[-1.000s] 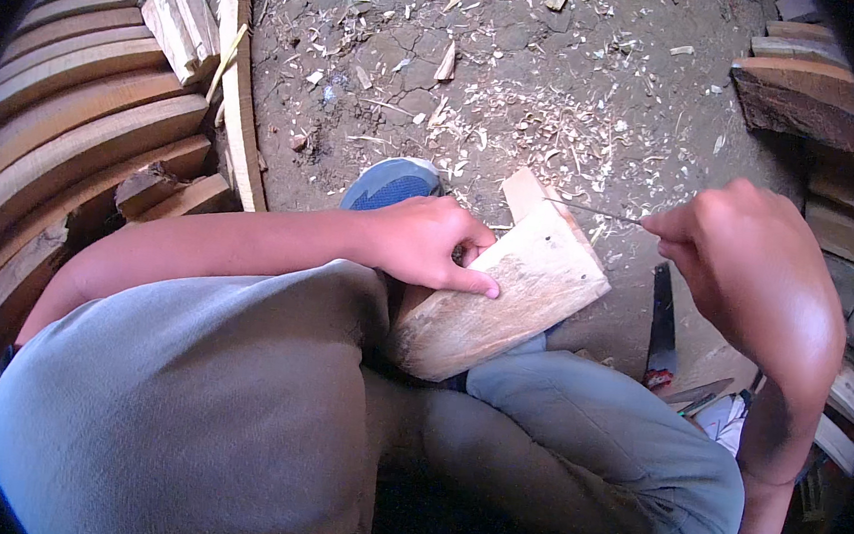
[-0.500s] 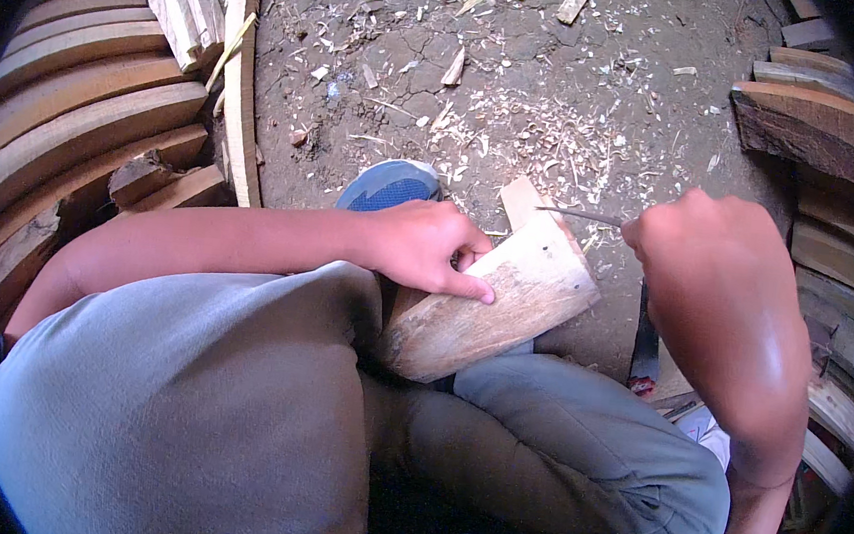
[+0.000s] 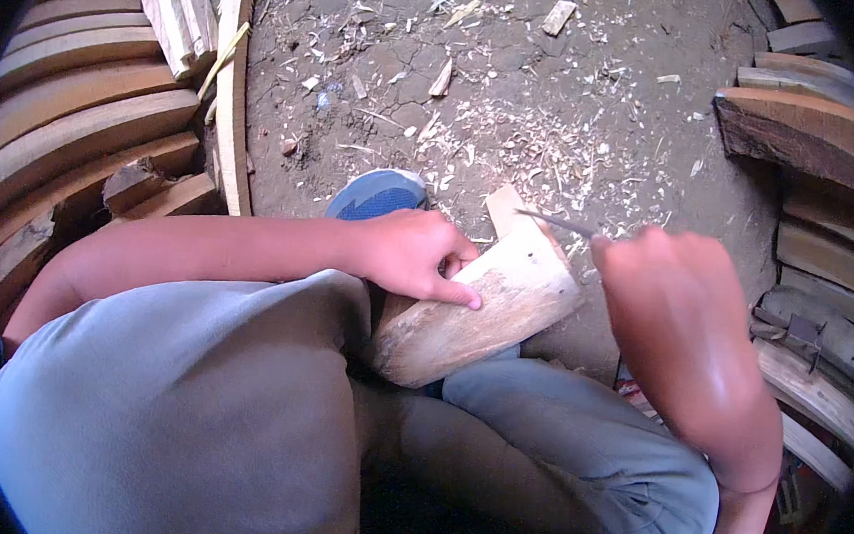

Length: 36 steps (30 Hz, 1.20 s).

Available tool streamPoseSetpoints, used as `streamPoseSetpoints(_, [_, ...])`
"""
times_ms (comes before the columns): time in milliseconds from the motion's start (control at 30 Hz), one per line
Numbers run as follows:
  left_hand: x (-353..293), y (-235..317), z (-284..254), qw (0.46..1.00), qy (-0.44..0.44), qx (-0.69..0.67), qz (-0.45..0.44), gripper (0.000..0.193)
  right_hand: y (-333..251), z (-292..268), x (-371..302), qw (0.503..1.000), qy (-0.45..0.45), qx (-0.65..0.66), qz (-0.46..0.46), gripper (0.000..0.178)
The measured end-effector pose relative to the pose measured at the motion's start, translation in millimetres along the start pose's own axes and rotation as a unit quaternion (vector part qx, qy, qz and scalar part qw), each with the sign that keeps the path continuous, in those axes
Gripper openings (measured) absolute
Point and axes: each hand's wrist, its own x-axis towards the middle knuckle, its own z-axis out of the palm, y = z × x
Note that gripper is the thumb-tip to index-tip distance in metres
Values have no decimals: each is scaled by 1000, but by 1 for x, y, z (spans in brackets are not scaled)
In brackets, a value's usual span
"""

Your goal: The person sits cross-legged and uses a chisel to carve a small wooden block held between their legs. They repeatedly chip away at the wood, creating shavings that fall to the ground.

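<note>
My left hand [image 3: 418, 254] grips a thick pale wooden block [image 3: 484, 307] along its near-left side, thumb on the top face. The block slants upward to the right above my knees and has a small dark hole near its far end. A flat pale wood strip [image 3: 502, 207] juts out past that far end. My right hand [image 3: 662, 276] is closed round a tool with a thin, dark, pointed metal shaft [image 3: 556, 221]; its handle is hidden in the fist. The tip of the tool lies over the strip, close to the block's far edge; I cannot tell whether it touches.
Curved planks [image 3: 87, 120] are stacked along the left, beside a long upright board [image 3: 231, 81]. More timber [image 3: 809, 126] is piled on the right. Wood shavings [image 3: 518, 124] litter the dirt floor. My blue shoe [image 3: 378, 193] is just beyond my left hand.
My right hand and the tool have moved left and slightly down, with the tip still over the strip. The whole view has shifted a little; my left hand keeps its grip on the block.
</note>
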Motion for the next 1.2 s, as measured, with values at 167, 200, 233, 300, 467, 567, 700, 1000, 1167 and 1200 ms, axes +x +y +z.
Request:
streamPoseSetpoints(167, [-18, -10, 11, 998, 13, 4, -53, 50, 2, 21, 18, 998, 6, 22, -57, 14])
streamPoseSetpoints(200, [-14, -6, 10, 999, 8, -4, -40, 50, 2, 20, 14, 999, 1, 20, -43, 14])
streamPoseSetpoints(233, [-9, -3, 8, 1000, 3, -12, -27, 49, -1, 17, 8, 1000, -9, 15, -24, 14])
streamPoseSetpoints(300, [-6, -5, 4, 1000, 2, 1, -31, 50, 1, 19, 11, 1000, -15, 14, -20, 14])
streamPoseSetpoints(467, [2, -4, 2, 1000, 4, 9, 8, 49, 8, 28, 15, 999, -34, 7, -7, 14])
streamPoseSetpoints(567, [-16, -11, 11, 999, 18, -11, -41, 48, 6, 35, 28, 998, -22, 35, -46, 14])
streamPoseSetpoints(700, [-6, -8, 8, 1000, 14, -24, -2, 48, 16, 33, 25, 997, -66, -13, -20, 8])
streamPoseSetpoints(1000, [-8, -9, 8, 1000, 8, -28, -9, 49, 11, 8, 15, 999, 20, -14, -38, 4])
streamPoseSetpoints(1167, [-11, -7, 8, 999, 8, -48, -22, 47, 9, 12, 17, 999, 19, -5, -46, 4])
streamPoseSetpoints(1200, [-12, -7, 8, 999, 5, -37, -29, 47, 6, 12, 16, 999, 18, -2, -47, 4])
